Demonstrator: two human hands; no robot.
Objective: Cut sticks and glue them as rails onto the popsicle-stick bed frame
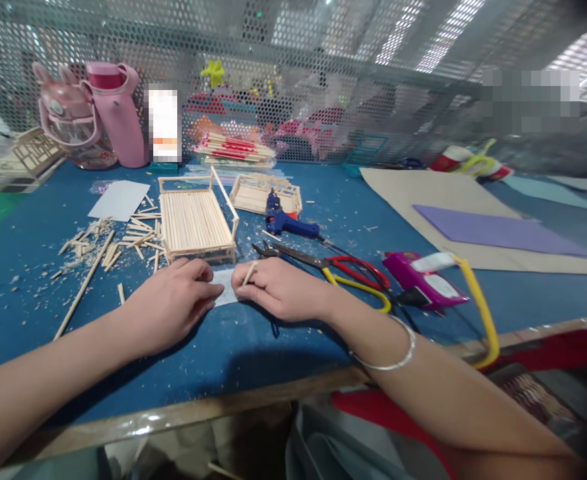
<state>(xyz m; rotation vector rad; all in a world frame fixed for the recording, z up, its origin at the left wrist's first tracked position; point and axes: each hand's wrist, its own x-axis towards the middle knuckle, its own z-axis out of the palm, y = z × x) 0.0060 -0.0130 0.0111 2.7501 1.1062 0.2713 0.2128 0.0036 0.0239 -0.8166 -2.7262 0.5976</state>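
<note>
A short wooden stick [249, 273] is pinched in my right hand [286, 288], over the right end of a small white paper [226, 288]. My left hand [170, 303] lies at the paper's left end with bent fingers close together; what they grip, if anything, is hidden. Just beyond my hands stands a small bed-shaped frame [196, 217] of wooden sticks, with a slatted top and a raised rail. Loose cut sticks [140, 233] lie left of it. A longer stick [86, 283] rests beside my left forearm.
Pliers [298, 255] and yellow-handled scissors [356, 287] lie beyond my right wrist. Near them are a blue glue gun [290, 223] and a purple tool [423, 280] with a yellow strap. Pink bottles [120, 120] and bundled sticks [236, 148] stand along the mesh panel [323, 127].
</note>
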